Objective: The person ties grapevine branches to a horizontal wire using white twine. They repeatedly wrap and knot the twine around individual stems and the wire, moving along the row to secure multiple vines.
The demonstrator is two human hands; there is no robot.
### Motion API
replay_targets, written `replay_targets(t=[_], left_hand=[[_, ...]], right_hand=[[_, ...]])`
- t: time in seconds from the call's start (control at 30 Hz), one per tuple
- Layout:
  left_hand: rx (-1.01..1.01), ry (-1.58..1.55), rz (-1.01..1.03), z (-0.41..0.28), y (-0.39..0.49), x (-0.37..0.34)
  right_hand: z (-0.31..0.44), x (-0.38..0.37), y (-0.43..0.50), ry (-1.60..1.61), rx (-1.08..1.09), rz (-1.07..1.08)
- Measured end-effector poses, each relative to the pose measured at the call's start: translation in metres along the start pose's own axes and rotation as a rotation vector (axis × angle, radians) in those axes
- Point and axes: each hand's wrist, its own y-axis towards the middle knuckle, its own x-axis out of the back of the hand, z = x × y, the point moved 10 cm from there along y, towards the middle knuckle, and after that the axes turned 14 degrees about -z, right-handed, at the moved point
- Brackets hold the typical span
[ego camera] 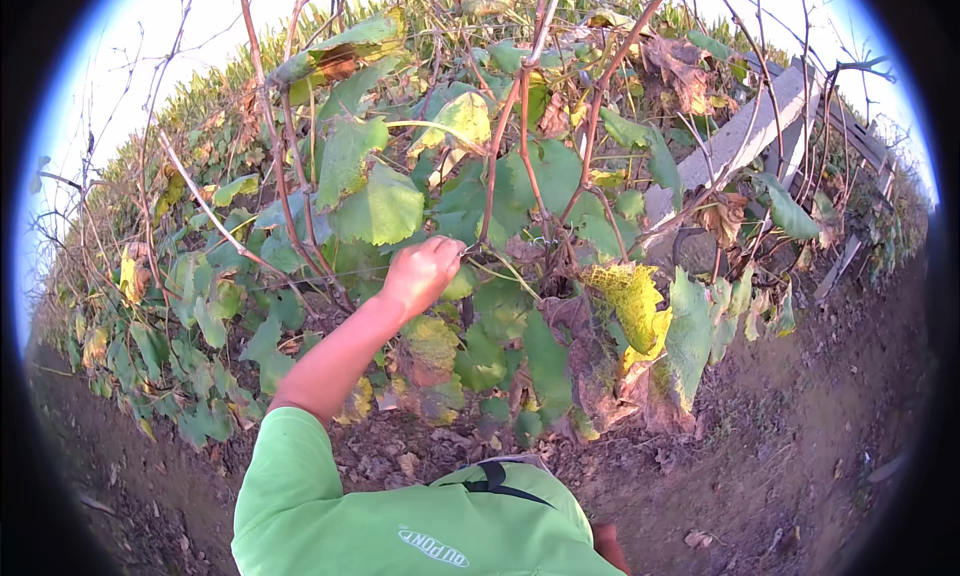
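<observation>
My left hand [429,267] reaches forward with its fingers closed at a thin wire [330,276] that runs through the grapevine. Just right of the fingertips, a small wire twist [474,250] sits on the wire, close to a brown vine cane [491,178]. Whether the fingers pinch the wire or its twist does not show clearly. Another bit of pale wire [541,240] lies around the canes farther right. Green leaves [382,205] hang above the hand, and a yellow leaf [637,306] droops at its right. My right hand is out of view; part of the right arm shows at the bottom edge.
Concrete posts [739,145] lean at the right among the canes. Bare canes [199,190] stick up at the left and top. Brown soil [795,426] with dry leaves lies below the vines. A green shirt and a black strap [495,482] show at the bottom.
</observation>
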Motion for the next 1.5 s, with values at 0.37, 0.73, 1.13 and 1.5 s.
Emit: replay_targets(t=[0.37,0.73,1.13,1.5], left_hand=[[0.873,-0.901,0.215,0.060,-0.011,-0.035],[-0.620,0.026,-0.116,-0.054,-0.020,0.033],[0.549,-0.490,0.194,0.040,-0.001,-0.013],[0.398,-0.145,0.126,0.032,-0.007,-0.008]], right_hand=[[0.000,-0.035,-0.050,-0.126,0.041,0.232],[0.000,-0.036,-0.020,-0.148,0.098,0.162],[0.015,0.011,-0.026,-0.001,-0.050,0.176],[0.112,0.243,0.061,0.695,-0.110,-0.504]])
